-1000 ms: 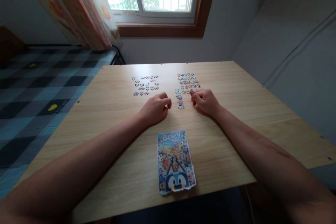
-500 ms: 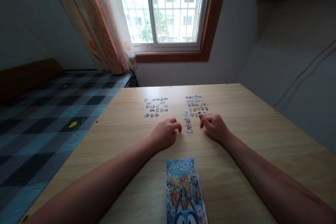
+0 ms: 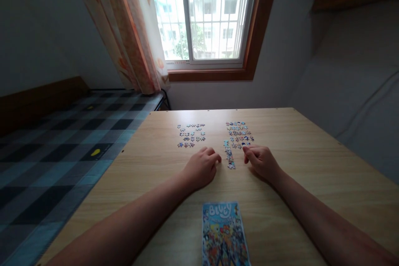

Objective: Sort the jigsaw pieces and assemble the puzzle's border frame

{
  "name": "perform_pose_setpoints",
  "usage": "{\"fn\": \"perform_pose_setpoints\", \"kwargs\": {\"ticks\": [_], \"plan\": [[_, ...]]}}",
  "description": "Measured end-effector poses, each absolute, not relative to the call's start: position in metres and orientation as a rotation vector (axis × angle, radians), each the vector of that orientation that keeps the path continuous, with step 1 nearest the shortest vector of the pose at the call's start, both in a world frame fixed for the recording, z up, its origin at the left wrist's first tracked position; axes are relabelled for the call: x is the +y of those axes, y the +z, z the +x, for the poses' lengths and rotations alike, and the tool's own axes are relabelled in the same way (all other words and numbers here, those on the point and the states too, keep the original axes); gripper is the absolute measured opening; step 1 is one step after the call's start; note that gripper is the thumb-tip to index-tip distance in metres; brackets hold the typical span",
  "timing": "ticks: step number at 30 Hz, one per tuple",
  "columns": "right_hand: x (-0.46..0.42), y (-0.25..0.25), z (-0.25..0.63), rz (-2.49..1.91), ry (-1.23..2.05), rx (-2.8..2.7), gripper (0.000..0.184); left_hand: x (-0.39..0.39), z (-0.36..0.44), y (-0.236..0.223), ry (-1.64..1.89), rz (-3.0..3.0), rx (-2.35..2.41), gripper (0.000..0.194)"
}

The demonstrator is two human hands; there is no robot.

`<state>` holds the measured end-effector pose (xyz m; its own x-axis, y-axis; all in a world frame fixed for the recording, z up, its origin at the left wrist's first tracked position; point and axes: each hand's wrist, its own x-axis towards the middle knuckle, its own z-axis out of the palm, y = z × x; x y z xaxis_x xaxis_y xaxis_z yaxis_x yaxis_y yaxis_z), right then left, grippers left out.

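A narrow strip of joined jigsaw pieces (image 3: pixel 230 158) lies on the wooden table between my two hands. My left hand (image 3: pixel 203 166) rests just left of the strip, its fingers loosely bent and slightly apart, with nothing visible in them. To the right of the strip, my right hand (image 3: pixel 259 160) lies on its side with its fingers curled in. Whether a piece is inside them is hidden. Its fingertips are beside the lower edge of a group of loose jigsaw pieces (image 3: pixel 238 133). Another loose group of jigsaw pieces (image 3: pixel 192 138) lies in rows beyond my left hand.
A puzzle box marked "Bluey" (image 3: pixel 223 228) lies near me on the table (image 3: pixel 165 224), between my forearms. A bed with a checked cover (image 3: pixel 77 141) stands at the left. Behind the table are a barred window (image 3: pixel 215 20) and a curtain (image 3: pixel 131 33).
The whole view has shifted, so everything sits lower and slightly further right. Both hands stay about where they were beside the strip; the left fingers have turned down slightly.
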<state>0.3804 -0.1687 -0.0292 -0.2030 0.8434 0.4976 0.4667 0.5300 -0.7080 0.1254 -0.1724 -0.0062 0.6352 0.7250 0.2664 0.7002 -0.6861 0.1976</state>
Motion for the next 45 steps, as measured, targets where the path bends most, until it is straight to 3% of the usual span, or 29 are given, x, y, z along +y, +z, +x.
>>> {"fn": "perform_pose_setpoints", "kwargs": {"ticks": [4,11,16,23,29,36,41,45], "plan": [[-0.169,-0.028,0.379,-1.081,0.504,-1.841,0.059,-0.181,0.13,-0.001,0.323,2.868,1.533,0.02],[-0.171,-0.023,0.38,-1.092,0.463,-1.858,0.06,-0.184,0.125,-0.012,0.395,2.808,1.761,0.042],[-0.17,-0.02,0.384,-1.129,0.418,-1.879,0.063,-0.175,0.121,-0.022,0.578,2.783,1.656,0.041],[-0.17,-0.019,0.387,-1.138,0.385,-1.89,0.065,-0.18,0.129,-0.004,0.484,2.993,1.531,0.022],[-0.169,-0.019,0.388,-1.139,0.387,-1.861,0.065,-0.174,0.132,0.003,0.431,3.011,1.117,0.029],[-0.17,-0.017,0.386,-1.095,0.369,-1.914,0.061,-0.174,0.126,0.005,0.651,2.839,0.631,0.02],[-0.171,-0.015,0.384,-1.076,0.35,-1.97,0.054,-0.171,0.123,0.002,0.837,2.846,0.847,0.018],[-0.172,-0.015,0.384,-1.098,0.34,-2.053,0.048,-0.169,0.124,-0.002,0.717,2.855,1.114,0.023]]}}
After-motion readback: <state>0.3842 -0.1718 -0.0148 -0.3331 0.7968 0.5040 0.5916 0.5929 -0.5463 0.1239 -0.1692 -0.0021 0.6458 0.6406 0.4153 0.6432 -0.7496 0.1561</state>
